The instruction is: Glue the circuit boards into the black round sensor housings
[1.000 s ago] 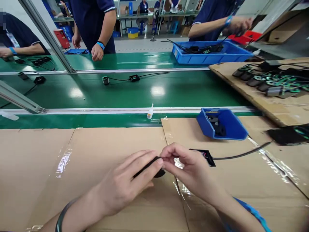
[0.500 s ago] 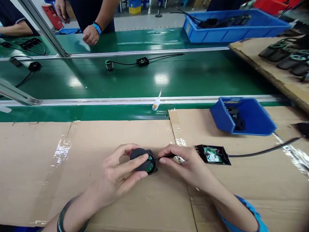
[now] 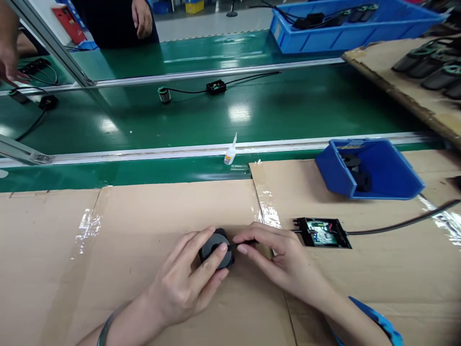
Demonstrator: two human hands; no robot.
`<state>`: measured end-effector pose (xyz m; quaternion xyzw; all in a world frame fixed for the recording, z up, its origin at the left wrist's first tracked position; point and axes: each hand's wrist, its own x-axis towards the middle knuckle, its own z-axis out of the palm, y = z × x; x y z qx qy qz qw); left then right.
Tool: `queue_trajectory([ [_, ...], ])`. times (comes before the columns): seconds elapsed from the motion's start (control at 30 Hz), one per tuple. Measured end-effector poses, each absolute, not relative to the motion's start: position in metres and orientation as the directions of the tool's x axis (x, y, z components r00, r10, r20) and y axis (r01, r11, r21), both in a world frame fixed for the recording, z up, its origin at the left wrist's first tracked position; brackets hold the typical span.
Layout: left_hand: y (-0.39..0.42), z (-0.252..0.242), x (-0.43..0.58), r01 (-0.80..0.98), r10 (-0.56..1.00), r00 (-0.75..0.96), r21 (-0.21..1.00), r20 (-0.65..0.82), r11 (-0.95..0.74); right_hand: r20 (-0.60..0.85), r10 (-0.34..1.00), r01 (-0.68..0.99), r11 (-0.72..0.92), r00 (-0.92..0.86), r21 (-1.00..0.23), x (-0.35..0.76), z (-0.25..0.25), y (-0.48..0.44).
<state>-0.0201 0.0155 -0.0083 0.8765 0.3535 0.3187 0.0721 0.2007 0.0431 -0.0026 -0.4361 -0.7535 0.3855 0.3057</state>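
My left hand (image 3: 183, 283) is closed round a round black part (image 3: 216, 247) that rests on the cardboard sheet (image 3: 144, 226), thumb and fingers pressing on its top. My right hand (image 3: 279, 254) pinches the thin black wire (image 3: 247, 244) where it enters that part. The wire runs right to an open black box with a green circuit board (image 3: 322, 232), which lies flat on the cardboard just right of my right hand. A thicker black cable (image 3: 403, 222) leaves the box toward the right edge.
A small blue bin (image 3: 382, 168) with black round parts sits at the right. A small glue bottle (image 3: 230, 153) stands by the green conveyor belt (image 3: 180, 125), which carries another wired unit (image 3: 215, 87). Other people's hands show beyond the belt. A large blue tray (image 3: 345, 21) is far right.
The round black part was turned from its edge to lie flat under my left fingers. My hands came slightly lower on the cardboard. A person across the belt drew back.
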Motion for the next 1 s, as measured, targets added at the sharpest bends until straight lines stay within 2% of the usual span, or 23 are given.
queue_trajectory([
  [0.17,0.014,-0.004,-0.022,0.581,0.658,0.586,0.321,0.473,-0.748,0.186,0.884,0.421,0.378,-0.429,-0.825,0.201,-0.001,0.04],
  [0.33,0.012,-0.005,-0.023,0.628,0.671,0.533,0.292,0.515,-0.722,0.259,0.865,0.438,0.45,-0.429,-0.778,0.202,-0.003,0.038],
  [0.83,0.019,-0.01,-0.023,0.621,0.669,0.54,0.294,0.511,-0.726,0.275,0.877,0.376,0.426,-0.393,-0.823,0.202,-0.006,0.039],
  [1.0,0.026,-0.007,-0.018,0.612,0.611,0.612,0.188,0.503,-0.768,0.278,0.871,0.387,0.438,-0.405,-0.811,0.202,-0.005,0.04],
])
